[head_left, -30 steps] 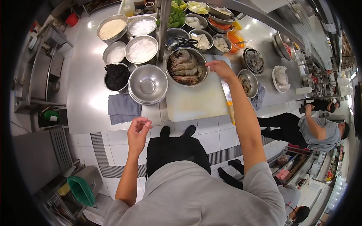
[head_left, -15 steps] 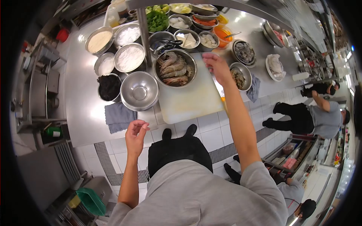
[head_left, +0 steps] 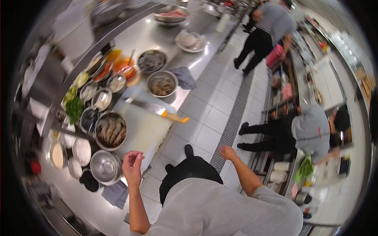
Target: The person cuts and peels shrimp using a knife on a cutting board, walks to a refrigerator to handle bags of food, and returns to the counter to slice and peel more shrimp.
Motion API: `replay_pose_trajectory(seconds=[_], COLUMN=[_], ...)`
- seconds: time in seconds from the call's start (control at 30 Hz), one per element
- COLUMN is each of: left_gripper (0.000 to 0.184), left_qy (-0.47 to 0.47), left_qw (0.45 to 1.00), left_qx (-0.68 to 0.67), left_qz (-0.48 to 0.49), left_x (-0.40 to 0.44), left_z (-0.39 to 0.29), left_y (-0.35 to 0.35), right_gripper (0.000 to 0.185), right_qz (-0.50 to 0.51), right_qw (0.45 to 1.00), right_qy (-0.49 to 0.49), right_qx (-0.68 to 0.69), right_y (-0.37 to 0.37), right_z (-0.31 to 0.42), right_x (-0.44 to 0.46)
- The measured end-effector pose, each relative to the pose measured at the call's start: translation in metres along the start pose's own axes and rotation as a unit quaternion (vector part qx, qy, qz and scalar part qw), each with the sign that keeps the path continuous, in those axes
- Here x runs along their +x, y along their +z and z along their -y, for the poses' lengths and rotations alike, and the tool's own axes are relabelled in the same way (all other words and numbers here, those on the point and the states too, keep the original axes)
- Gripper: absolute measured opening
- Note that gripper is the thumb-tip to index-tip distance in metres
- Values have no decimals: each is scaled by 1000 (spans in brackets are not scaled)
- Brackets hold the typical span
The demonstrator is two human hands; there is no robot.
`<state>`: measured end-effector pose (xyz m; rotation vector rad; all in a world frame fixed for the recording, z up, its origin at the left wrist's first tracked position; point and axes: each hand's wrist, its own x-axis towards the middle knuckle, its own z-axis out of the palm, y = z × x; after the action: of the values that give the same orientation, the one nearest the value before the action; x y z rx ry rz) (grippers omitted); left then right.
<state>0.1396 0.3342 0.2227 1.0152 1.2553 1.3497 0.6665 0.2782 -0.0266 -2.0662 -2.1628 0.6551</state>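
Note:
My left hand (head_left: 132,167) hangs over the counter's front edge, beside the cutting board (head_left: 147,131); its fingers are curled loosely and what they hold, if anything, is too small to tell. Away from the counter, above the floor, my right hand (head_left: 227,152) has its fingers bent together, their tips unclear. A knife (head_left: 151,108) with a yellow handle lies across the board. Left of the board stands a bowl of large shrimp (head_left: 112,131), with stacked empty metal bowls (head_left: 105,167) below it.
Bowls of white powder (head_left: 82,152), green leaves (head_left: 74,109) and a bowl of small shrimp (head_left: 162,84) stand on the counter. A grey cloth (head_left: 115,194) lies at its edge. Two co-workers (head_left: 311,131) (head_left: 273,23) stand at the right-hand counter.
The view has swung to the right. My right hand has moved off the cutting board area to above the floor, and the knife is now in plain view. One co-worker now holds something pink.

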Motion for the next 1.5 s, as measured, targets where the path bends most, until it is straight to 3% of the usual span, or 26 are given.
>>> replay_pose_trajectory(seconds=[0.07, 0.1, 0.13, 0.17, 0.23, 0.3, 0.33, 0.37, 0.4, 0.47, 0.53, 0.57, 0.63, 0.67, 0.73, 0.83, 0.9, 1.0, 1.03, 1.07, 1.1, 1.13, 1.2, 1.27, 1.4, 1.5], left_gripper=[15, 14, 14, 13, 14, 20, 20, 27, 35, 52, 55, 55, 46, 46, 37, 31, 30, 34, 33, 29, 25, 22, 24, 30, 37, 34], left_qy=[0, 12, 24, 30, 53, 35, 28, 153, 258, 217, 219, 194, 266, 254, 151, 157, 168, 133, 117, 97, 47, 70, 69, 0, 120, 197], left_qw=[998, 996, 992, 988, 977, 966, 969, 922, 843, 777, 695, 696, 630, 627, 613, 569, 544, 502, 508, 501, 503, 518, 543, 586, 725, 760], left_qx=[13, 36, 58, 61, 94, 113, 115, 240, 368, 508, 633, 648, 705, 713, 730, 752, 763, 780, 780, 785, 786, 785, 780, 755, 596, 508], left_qz=[54, 85, 113, 135, 186, 231, 219, 264, 295, 301, 262, 242, 189, 185, 263, 295, 306, 348, 345, 352, 357, 332, 305, 296, 323, 355], left_x=[22, 30, 38, 44, 51, 51, 55, 60, 63, 70, 76, 85, 101, 105, 114, 102, 81, 55, 46, 39, 36, 29, 26, 46, 127, 207], left_z=[-14, -20, -26, -32, -44, -44, -38, -27, -15, 20, 45, 68, 99, 102, 90, 77, 71, 59, 66, 59, 52, 61, 61, 45, 44, 58], left_y=[29, 46, 63, 82, 118, 155, 172, 185, 191, 203, 209, 202, 193, 188, 182, 160, 133, 83, 56, 43, 36, 15, 8, 64, 223, 360], right_gripper=[22, 23, 25, 25, 26, 18, 19, 20, 22, 22, 20, 20, 20, 21, 21, 18, 16, 13, 13, 20, 26, 31, 31, 33, 31, 30], right_qz=[-53, -38, 86, 85, 173, 287, 154, 153, 152, 135, 140, 168, 115, 108, 57, -70, -89, -124, -111, -35, -57, 10, 34, 71, -4, -124], right_qw=[990, 949, 943, 892, 883, 818, 746, 766, 758, 703, 715, 727, 708, 739, 785, 844, 871, 812, 813, 856, 937, 955, 954, 943, 926, 893], right_qy=[129, 306, 320, 439, 437, 491, 584, 552, 519, 551, 540, 525, 509, 487, 436, 299, 297, 259, 267, 289, 188, 154, 211, 237, 299, 332], right_qx=[0, 63, -35, 68, 22, 88, 281, 290, 364, 429, 420, 410, 475, 452, 437, 439, 382, 508, 506, 428, 288, 254, 212, 221, 230, 277], right_y=[13, 41, 66, 98, 123, 183, 182, 184, 127, 85, 36, 28, 24, 19, 10, -13, -42, -63, -66, -79, -61, -84, -115, -134, -146, -152], right_z=[-49, -83, -117, -144, -149, -164, -153, -152, -129, -116, -116, -133, -183, -210, -264, -332, -343, -341, -337, -334, -349, -328, -290, -278, -272, -275], right_x=[-80, -119, -156, -194, -258, -285, -297, -301, -292, -262, -226, -210, -191, -176, -139, -76, -18, 52, 69, 84, 98, 107, 117, 127, 123, 115])
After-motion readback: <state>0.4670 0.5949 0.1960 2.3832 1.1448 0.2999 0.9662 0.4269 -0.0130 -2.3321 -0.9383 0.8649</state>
